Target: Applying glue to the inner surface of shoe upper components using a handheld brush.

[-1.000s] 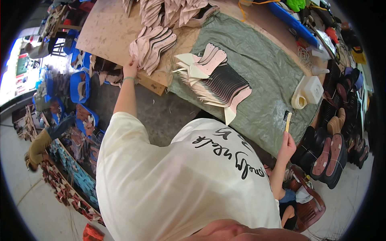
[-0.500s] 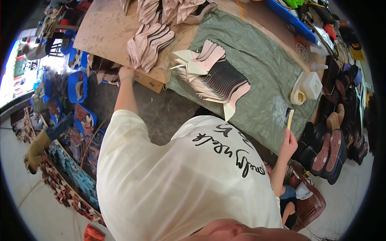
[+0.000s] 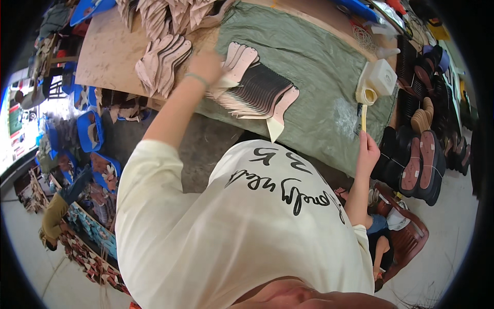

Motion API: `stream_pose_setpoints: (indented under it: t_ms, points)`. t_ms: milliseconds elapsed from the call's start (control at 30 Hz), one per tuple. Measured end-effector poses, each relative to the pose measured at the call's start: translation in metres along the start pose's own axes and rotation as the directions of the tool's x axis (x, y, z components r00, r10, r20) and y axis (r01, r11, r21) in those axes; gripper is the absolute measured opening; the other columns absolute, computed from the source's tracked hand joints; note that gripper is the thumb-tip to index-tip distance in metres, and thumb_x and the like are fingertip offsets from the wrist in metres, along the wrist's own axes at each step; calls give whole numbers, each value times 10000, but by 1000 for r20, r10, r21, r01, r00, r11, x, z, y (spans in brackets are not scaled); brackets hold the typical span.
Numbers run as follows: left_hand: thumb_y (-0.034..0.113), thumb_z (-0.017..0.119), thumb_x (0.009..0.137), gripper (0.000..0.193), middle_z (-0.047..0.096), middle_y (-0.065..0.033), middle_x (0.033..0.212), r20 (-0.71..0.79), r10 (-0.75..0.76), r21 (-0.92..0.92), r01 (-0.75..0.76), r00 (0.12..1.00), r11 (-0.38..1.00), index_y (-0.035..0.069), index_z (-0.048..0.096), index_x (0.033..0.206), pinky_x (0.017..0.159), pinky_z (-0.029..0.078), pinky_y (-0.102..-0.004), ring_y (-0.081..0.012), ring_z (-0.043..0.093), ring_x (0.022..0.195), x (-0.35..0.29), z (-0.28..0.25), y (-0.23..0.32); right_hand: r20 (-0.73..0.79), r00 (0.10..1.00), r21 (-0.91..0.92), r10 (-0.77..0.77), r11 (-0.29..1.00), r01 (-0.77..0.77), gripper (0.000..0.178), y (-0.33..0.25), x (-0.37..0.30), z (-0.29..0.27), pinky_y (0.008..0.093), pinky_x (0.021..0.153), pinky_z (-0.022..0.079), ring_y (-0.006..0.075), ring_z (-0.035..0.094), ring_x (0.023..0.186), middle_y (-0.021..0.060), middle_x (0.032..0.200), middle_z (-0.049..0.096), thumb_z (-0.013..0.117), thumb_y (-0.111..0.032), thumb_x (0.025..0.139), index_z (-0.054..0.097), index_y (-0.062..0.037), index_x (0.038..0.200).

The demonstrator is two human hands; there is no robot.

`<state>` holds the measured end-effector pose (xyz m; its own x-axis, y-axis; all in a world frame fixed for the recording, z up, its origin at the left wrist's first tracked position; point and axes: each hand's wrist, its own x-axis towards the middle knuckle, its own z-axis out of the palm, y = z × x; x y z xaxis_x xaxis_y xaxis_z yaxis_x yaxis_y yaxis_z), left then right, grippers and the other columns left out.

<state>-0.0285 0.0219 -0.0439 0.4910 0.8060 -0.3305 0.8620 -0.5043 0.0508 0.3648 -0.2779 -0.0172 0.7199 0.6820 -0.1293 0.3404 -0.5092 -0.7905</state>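
Note:
My right hand (image 3: 368, 154) is closed around the pale handle of a brush (image 3: 364, 117). The brush's dark bristles are beside a whitish smear on the green cloth, just below the yellowish mouth of a white plastic jug (image 3: 382, 77). Blurred by motion, my left hand (image 3: 206, 68) is over the table at the left end of a fanned stack of shoe pieces (image 3: 265, 90); its fingers cannot be made out. The stack has black edges, pinkish faces and cream tips. Left of that hand lies a smaller bundle of pinkish shoe pieces (image 3: 163, 62).
Under the stack, a green cloth (image 3: 319, 56) covers part of the wooden table (image 3: 103, 56). More pieces (image 3: 170, 15) are heaped at the far edge. Bundled soles (image 3: 419, 165) stand at right, near a seated person beside a red-brown chair (image 3: 411, 234). Blue bins (image 3: 90, 131) are at left.
My left hand has moved from the table's near left edge up and right to the fanned stack. The brush in my right hand is closer to the jug's mouth. The view has shifted.

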Motion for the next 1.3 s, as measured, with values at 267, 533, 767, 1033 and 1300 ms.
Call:
stream_pose_setpoints:
  t_ms: [267,533,767,1033,1300]
  points:
    - [213,595,845,272,672,-205,1036,453,-35,2,39,891,999,24,688,1016,784,505,-427,-353,648,954,15,10,24,13,998,-83,66,994,-65,309,34,13,-37,202,563,340,32,424,632,-52,669,505,662,-251,900,686,45,984]
    - [260,513,968,288,591,-43,734,146,-98,-941,169,984,294,-10,611,969,505,438,-266,-107,543,576,-37,-28,67,41,993,-85,114,990,-110,346,57,55,-60,225,530,325,39,410,597,-46,624,487,659,-293,897,686,50,932]
    - [271,516,979,273,490,35,610,70,-250,-989,101,966,112,31,583,867,438,287,-220,-44,403,521,-43,-16,162,72,997,-111,34,993,-26,341,63,84,-63,233,531,326,42,409,594,-34,618,487,672,-299,882,681,40,922]
    - [263,509,976,342,467,-26,585,-259,-236,-837,-96,937,539,-19,531,782,540,362,-320,-113,381,576,-31,-4,185,140,978,-126,155,983,-137,321,80,73,-68,206,572,345,32,432,643,-53,685,520,672,-278,893,688,37,954]
    - [358,606,913,404,587,-58,652,249,-329,-929,321,911,186,-21,608,771,562,429,-311,-116,520,595,-21,40,201,105,984,-18,144,990,-142,328,89,58,-70,203,548,321,22,407,629,-67,674,506,675,-281,894,691,40,958]
